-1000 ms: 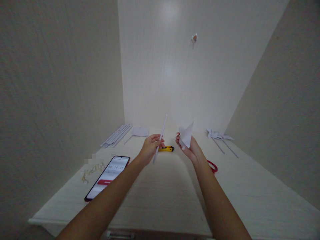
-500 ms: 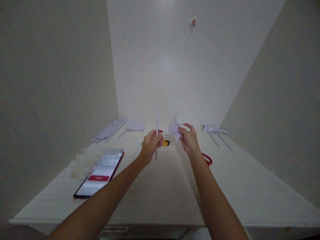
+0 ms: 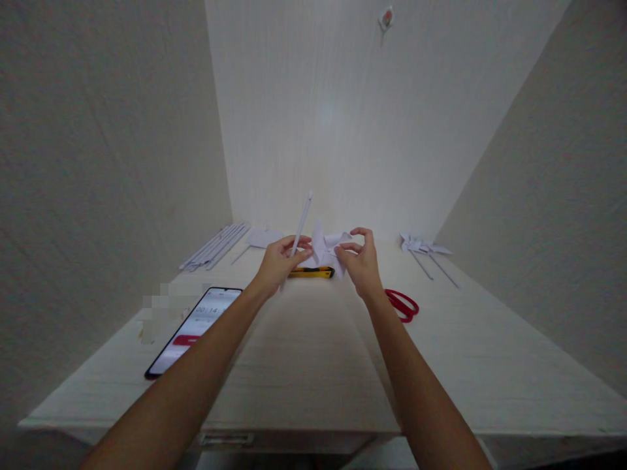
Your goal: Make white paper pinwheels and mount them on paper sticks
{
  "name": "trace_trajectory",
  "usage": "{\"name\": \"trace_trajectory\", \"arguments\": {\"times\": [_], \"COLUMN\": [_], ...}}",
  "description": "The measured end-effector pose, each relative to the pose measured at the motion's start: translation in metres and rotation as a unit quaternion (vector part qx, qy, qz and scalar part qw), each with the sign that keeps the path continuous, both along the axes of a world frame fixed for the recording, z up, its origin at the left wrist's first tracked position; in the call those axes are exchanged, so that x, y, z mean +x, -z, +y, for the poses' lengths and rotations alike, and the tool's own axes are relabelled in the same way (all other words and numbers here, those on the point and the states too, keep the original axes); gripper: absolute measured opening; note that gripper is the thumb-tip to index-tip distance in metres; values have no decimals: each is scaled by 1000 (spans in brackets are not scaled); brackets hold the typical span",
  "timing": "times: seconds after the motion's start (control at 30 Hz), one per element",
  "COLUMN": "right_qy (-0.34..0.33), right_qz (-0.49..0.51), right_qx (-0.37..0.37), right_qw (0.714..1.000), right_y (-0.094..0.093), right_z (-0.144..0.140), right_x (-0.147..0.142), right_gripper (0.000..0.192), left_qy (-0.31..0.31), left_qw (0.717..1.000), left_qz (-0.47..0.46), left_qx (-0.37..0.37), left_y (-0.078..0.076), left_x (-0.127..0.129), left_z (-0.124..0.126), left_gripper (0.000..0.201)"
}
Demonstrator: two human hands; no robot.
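A thin white paper stick rests in my left hand, its top leaning to the right. The left fingertips also reach the near edge of a white paper pinwheel; whether they touch it I cannot tell. My right hand pinches that pinwheel from the right, thumb and fingers closed on its folded blades. Below the pinwheel, a yellow and black utility knife lies on the table. Red-handled scissors lie beside my right forearm, their blades hidden behind it.
On the left are a bundle of rolled paper sticks, white paper sheets and a phone showing a timer. Finished-looking pinwheels on sticks lie at the back right. Walls enclose the white table on three sides.
My left hand has moved left and its stick has tilted from upright to the right. The pinwheel has moved left and lower, near the left fingertips. More of the knife and scissors shows.
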State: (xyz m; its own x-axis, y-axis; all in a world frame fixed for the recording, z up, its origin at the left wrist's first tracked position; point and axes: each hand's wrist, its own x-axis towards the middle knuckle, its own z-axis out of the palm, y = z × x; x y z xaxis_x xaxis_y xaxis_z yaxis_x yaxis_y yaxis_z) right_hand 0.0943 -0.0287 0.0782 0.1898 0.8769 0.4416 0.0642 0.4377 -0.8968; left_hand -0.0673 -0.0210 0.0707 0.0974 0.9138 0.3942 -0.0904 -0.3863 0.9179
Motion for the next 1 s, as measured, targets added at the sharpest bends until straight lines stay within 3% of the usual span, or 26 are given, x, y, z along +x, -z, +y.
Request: {"name": "trace_trajectory", "arguments": {"times": [0.17, 0.33, 0.6, 0.77, 1.0], "right_qy": [-10, -22, -52, -25, 24], "right_qz": [-67, -114, -133, -161, -247], "right_qx": [29, 69, 67, 89, 159], "right_qw": [997, 991, 987, 983, 956], "right_y": [-2, -3, 2, 2, 4], "right_z": [-4, -6, -4, -7, -10], "right_x": [-5, -8, -10, -12, -15], "right_gripper": [23, 3, 11, 14, 16], "left_qy": [49, 35, -41, -59, -51], "left_qw": [998, 998, 999, 998, 999], "left_qz": [3, -13, -14, 9, 1], "left_qx": [-30, -51, 6, 27, -2], "left_y": [0, 1, 6, 6, 5], "left_x": [-3, 0, 3, 1, 2], "left_z": [0, -2, 1, 2, -1], "left_gripper": [43, 44, 30, 26, 25]}}
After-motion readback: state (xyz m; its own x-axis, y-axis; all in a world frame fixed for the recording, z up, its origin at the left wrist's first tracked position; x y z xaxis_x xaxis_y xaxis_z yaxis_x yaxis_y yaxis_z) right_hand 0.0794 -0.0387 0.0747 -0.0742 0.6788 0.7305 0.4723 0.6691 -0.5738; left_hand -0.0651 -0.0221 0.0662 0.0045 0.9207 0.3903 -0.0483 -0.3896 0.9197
